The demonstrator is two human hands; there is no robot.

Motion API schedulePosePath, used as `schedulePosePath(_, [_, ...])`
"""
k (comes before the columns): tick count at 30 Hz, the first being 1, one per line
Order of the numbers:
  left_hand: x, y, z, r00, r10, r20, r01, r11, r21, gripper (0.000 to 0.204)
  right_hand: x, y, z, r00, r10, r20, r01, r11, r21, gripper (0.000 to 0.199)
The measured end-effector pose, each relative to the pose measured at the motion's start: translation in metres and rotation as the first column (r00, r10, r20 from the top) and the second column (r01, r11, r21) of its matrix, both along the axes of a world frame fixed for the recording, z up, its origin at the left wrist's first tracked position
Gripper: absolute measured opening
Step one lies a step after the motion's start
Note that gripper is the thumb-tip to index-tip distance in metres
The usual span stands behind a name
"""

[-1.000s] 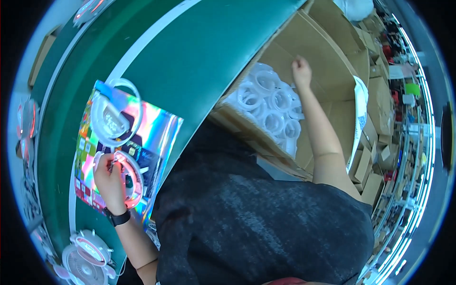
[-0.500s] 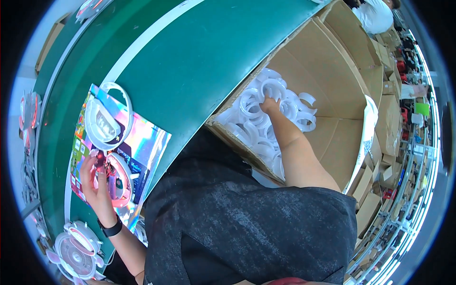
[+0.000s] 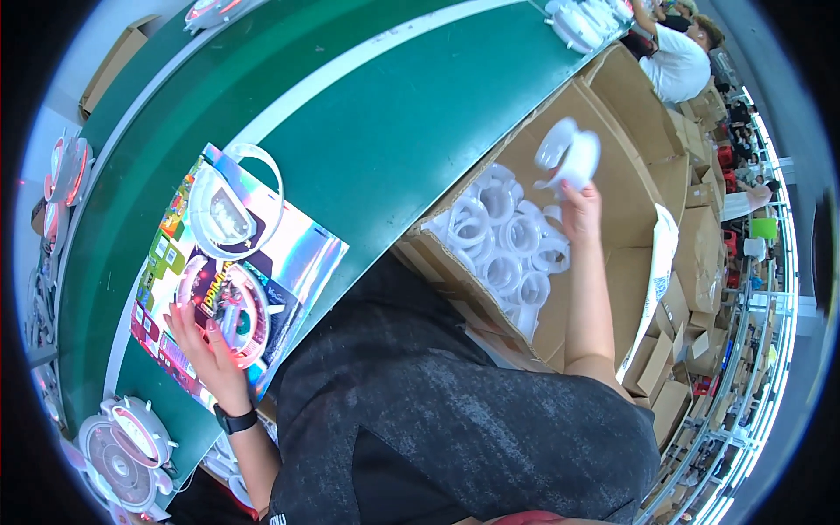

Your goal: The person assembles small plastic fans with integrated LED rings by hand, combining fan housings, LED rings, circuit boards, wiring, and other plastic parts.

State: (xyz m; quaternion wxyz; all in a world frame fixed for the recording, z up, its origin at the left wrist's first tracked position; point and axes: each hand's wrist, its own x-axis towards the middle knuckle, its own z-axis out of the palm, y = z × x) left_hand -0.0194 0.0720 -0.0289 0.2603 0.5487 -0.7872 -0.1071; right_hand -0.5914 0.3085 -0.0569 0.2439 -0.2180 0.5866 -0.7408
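Note:
Over the cardboard box [image 3: 643, 271], my right hand [image 3: 581, 208] grips a white curved plastic piece [image 3: 580, 159], blurred by motion. A second white piece beside it seems to be touching it. Inside the box, below and left of that hand, lies a heap of white plastic rings [image 3: 503, 236]. My left hand [image 3: 208, 354] rests with its fingers stretched out on a colourful shiny printed sheet [image 3: 306, 236], at the edge of a pink-lit ring-shaped part [image 3: 254, 319]. Farther up on the sheet lies a white ring-shaped frame [image 3: 278, 206] with a half-round pale insert.
The green table [image 3: 367, 131] runs along the box's left side. A round white fan-like unit [image 3: 122, 459] stands at the lower left; similar units [image 3: 66, 179] line the far left. More white units [image 3: 577, 24] sit at the table's far end, near a person in white [image 3: 678, 66].
My right hand has lifted out of the ring heap, up and to the right, with white plastic in it. My left hand stays by the pink-lit part, its fingers straighter. The whole view has shifted.

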Motion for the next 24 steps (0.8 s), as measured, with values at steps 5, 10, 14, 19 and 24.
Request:
schedulePosePath(5, [-0.027,0.022,0.007,0.962,-0.042,-0.269,0.053,0.998,0.035,0.051,0.097,-0.052,0.144,0.83,0.191,-0.524,-0.242,0.97,-0.03,0.017])
schedulePosePath(10, [-0.02,0.039,0.026,0.886,-0.138,-0.442,0.237,0.955,0.179,0.076,0.185,-0.123,0.162,0.538,0.395,-0.745,-0.421,0.891,0.168,0.013])
schedulePosePath(14, [0.003,0.034,0.035,0.96,-0.139,-0.245,0.181,0.971,0.157,0.098,0.235,-0.171,0.153,0.196,0.522,-0.83,-0.523,0.772,0.362,0.013])
schedulePosePath(19, [0.011,0.035,0.014,0.997,-0.078,-0.026,0.081,0.986,0.145,0.118,0.316,-0.196,0.142,-0.302,0.576,-0.76,-0.527,0.564,0.636,0.038])
schedulePosePath(24, [0.014,0.034,0.005,0.997,-0.08,-0.01,0.081,0.985,0.154,0.116,0.349,-0.205,0.124,-0.57,0.568,-0.594,-0.418,0.421,0.805,0.047])
